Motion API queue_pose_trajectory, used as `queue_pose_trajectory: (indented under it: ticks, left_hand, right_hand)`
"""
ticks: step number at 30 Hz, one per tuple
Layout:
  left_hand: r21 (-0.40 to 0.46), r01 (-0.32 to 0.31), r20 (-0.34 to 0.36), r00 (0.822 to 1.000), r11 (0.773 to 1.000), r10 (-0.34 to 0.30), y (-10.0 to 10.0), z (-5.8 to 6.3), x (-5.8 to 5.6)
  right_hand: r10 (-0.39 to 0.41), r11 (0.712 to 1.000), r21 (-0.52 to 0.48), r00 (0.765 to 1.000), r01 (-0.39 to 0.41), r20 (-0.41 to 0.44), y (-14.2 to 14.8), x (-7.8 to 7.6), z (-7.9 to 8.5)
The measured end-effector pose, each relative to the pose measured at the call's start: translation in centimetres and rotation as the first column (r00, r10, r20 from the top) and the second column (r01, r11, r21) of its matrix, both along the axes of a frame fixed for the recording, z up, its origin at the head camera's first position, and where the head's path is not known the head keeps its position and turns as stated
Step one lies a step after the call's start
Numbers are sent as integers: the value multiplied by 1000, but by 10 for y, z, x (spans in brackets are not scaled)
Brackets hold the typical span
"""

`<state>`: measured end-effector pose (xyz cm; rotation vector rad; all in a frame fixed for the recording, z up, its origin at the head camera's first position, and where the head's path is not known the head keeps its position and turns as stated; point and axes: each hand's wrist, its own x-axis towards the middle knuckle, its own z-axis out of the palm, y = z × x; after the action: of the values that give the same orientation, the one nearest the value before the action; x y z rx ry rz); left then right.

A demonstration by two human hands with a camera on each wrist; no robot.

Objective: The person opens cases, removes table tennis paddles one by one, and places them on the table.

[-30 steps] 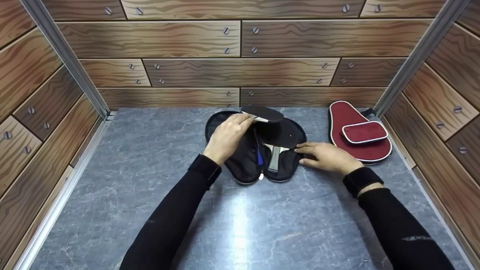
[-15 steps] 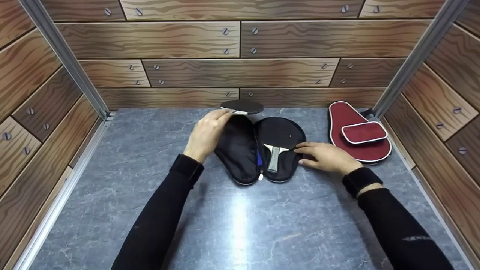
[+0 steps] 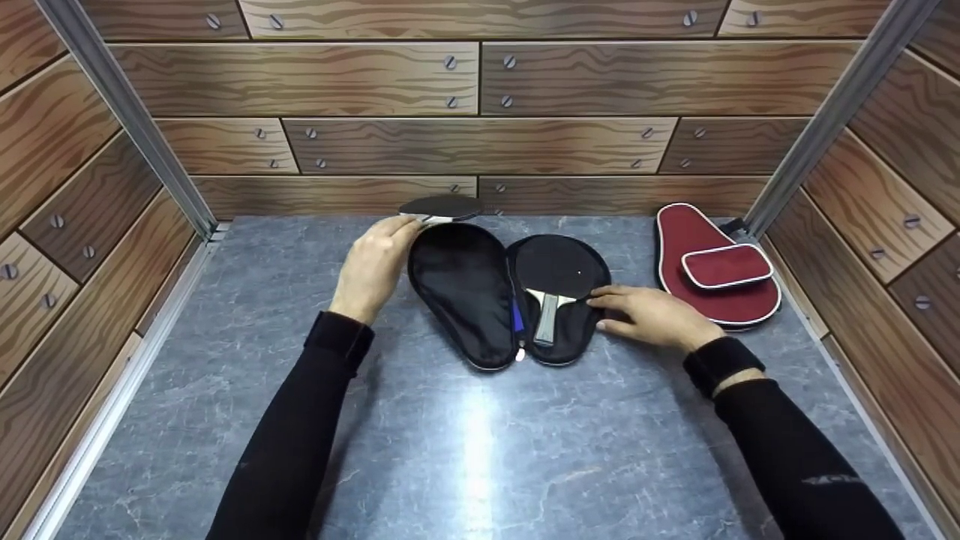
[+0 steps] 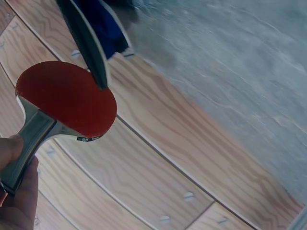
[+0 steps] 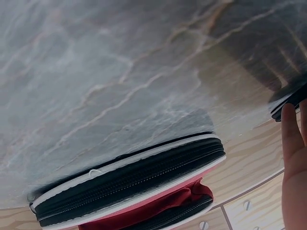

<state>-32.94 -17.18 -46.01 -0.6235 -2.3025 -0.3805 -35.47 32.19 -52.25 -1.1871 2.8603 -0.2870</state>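
Observation:
My left hand (image 3: 375, 262) grips a table tennis bat (image 4: 67, 98) by its handle, its red side showing in the left wrist view. The bat is raised behind the left half of a black bat case (image 3: 469, 300), which lies unzipped and spread flat. In the case's right half lies a second bat (image 3: 562, 266), black face up, its grey handle pointing toward me. My right hand (image 3: 649, 311) rests its fingers on the right edge of that case, beside the second bat's neck.
A red bat case (image 3: 686, 300) with white piping and a small front pocket (image 3: 727, 266) lies at the right. Wood-patterned walls (image 3: 480, 142) enclose the grey marbled tabletop (image 3: 420, 450) at the back and both sides.
My left hand has carried its bat leftward from above the black case, uncovering the case's left half and the second bat. The right hand has stayed in place.

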Motion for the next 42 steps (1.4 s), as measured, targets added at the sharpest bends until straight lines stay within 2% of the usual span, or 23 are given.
queue_pose_trajectory:
  ticks: [11,19,31,42]
  left_hand:
    - [82,-58,77,996,995,52,-43,-3,2]
    - [149,-127,107,988,981,112,-73,-6,3]
    - [177,-198,130,976,964,177,-116,-2,3]
    - [192,-248,173,961,949,216,-154,3,10]
  right_hand:
    - [1,1000,-9,1000,-1,10,-1,1,0]
    - [13,1000,-21,1000,-13,-5,-1,3,0]
    - [11,1000,-22,1000,-11,3,0,3,0]
    - [17,1000,-12,1000,-17,2,-1,3,2]
